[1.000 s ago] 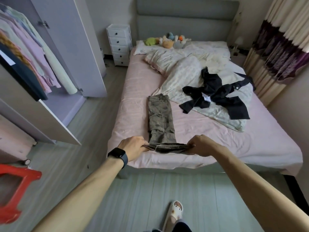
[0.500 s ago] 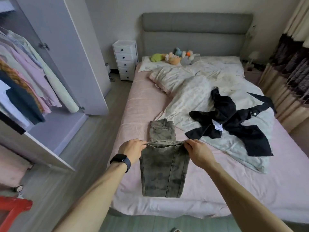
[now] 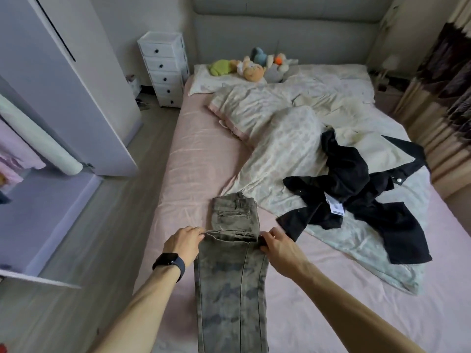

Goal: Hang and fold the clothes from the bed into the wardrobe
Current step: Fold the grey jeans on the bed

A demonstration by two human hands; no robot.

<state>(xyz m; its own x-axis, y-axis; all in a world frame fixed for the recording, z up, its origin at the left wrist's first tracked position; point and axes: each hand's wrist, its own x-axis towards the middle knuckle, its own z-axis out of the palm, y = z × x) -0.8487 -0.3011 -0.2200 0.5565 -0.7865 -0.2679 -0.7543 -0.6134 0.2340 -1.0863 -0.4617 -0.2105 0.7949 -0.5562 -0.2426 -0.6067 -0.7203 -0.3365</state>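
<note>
Olive camouflage trousers (image 3: pixel 232 289) lie lengthwise on the pink bed sheet (image 3: pixel 201 154), the legs folded up over the waist part. My left hand (image 3: pixel 183 244) pinches the left corner of the leg hems and my right hand (image 3: pixel 276 247) pinches the right corner, both just below the back pocket. A crumpled black jacket (image 3: pixel 356 189) with a white label lies to the right on the floral duvet (image 3: pixel 285 138). The open wardrobe (image 3: pixel 33 174) stands at the left, with hanging clothes partly in view.
A white drawer unit (image 3: pixel 164 70) stands by the headboard. Soft toys (image 3: pixel 252 66) sit on the pillow. The wardrobe door (image 3: pixel 84 80) juts out over the wooden floor beside the bed. Curtains (image 3: pixel 446 85) hang at the right.
My hands have carried the trouser hems from the bed's foot edge up over the trousers toward the waist, folding them in half. The view has moved closer to the bed.
</note>
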